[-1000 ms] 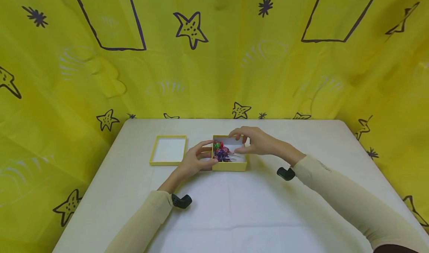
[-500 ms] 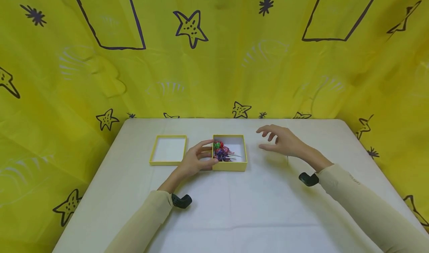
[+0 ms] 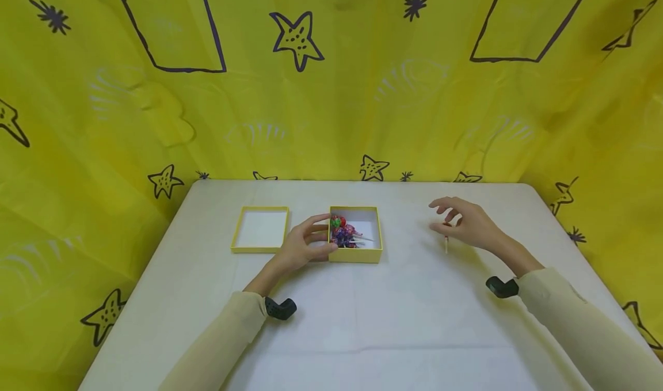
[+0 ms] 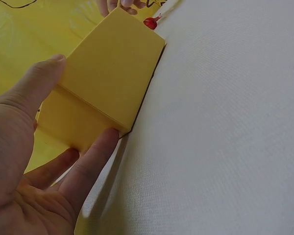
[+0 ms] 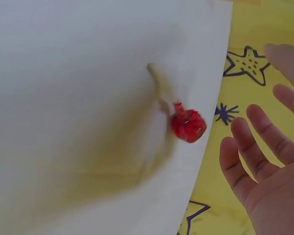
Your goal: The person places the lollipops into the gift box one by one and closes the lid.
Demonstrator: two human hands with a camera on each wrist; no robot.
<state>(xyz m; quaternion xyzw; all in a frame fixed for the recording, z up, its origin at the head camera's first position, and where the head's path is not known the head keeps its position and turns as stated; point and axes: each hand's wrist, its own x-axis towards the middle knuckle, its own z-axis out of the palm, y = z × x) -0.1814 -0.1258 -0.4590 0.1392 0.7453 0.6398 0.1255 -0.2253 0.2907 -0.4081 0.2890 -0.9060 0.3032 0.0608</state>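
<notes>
My left hand (image 3: 299, 247) holds the left end of a shallow yellow box (image 3: 355, 255), thumb at its front corner and fingers round to the back. Inside, several lollipops (image 3: 343, 235) in red, green, pink and purple wrappers are heaped to the left, white sticks pointing right. In the left wrist view the thumb and fingertips touch the box's outer walls (image 4: 110, 63). My right hand (image 3: 470, 225) hovers over a single red lollipop (image 5: 188, 126) lying on the table. Its fingers are loosely bent and apart from the candy in the right wrist view.
A yellow-edged box lid (image 3: 259, 249), white inside, lies left of the box. Both rest on a table with a white cloth (image 3: 404, 310). Behind stands a yellow curtain (image 3: 331, 109) with starfish drawings. A dark camera sits on each wrist.
My right hand has moved from over the box's right side out to the right, above the lone red lollipop. The left hand keeps its place on the box.
</notes>
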